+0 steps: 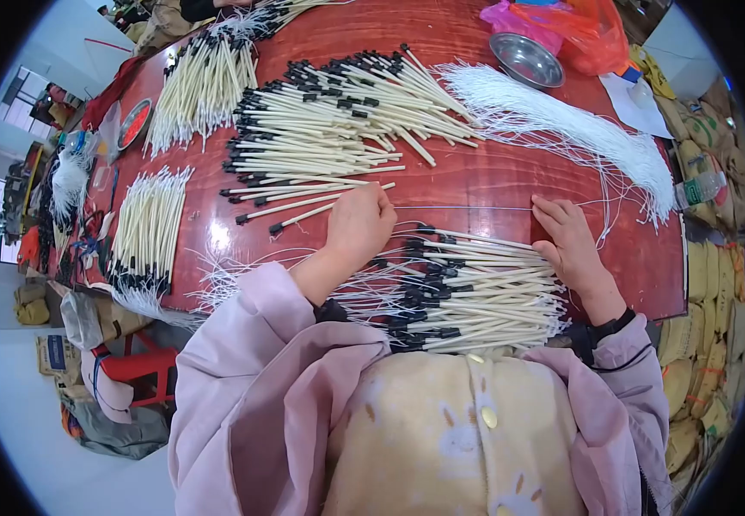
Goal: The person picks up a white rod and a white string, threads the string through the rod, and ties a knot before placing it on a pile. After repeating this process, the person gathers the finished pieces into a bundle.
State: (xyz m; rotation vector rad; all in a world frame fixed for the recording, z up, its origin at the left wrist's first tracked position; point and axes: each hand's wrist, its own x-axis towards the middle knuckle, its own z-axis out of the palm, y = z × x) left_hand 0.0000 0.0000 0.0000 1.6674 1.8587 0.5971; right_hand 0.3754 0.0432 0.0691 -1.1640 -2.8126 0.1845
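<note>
A thin white cord [467, 207] runs straight across between my hands above the table. My left hand [359, 225] is closed on its left part, next to the loose ends of the cream rods. At the cord's right part, the fingertips of my right hand [568, 242] meet it, with the thumb lower and apart. Below the cord lies a bundle of cream rods with black end pieces [484, 297], white strings trailing from it to the left. Beyond my left hand spreads a large pile of similar rods [303, 129]. A thick hank of white cords [570, 129] lies at the far right.
More rod bundles lie at left [149, 225] and far left [205, 95]. A metal bowl [527, 62] and red plastic bags [583, 39] stand at the back right, and a dish with red contents [135, 125] at left. A red stool [153, 374] and stacked sacks [699, 344] flank the table.
</note>
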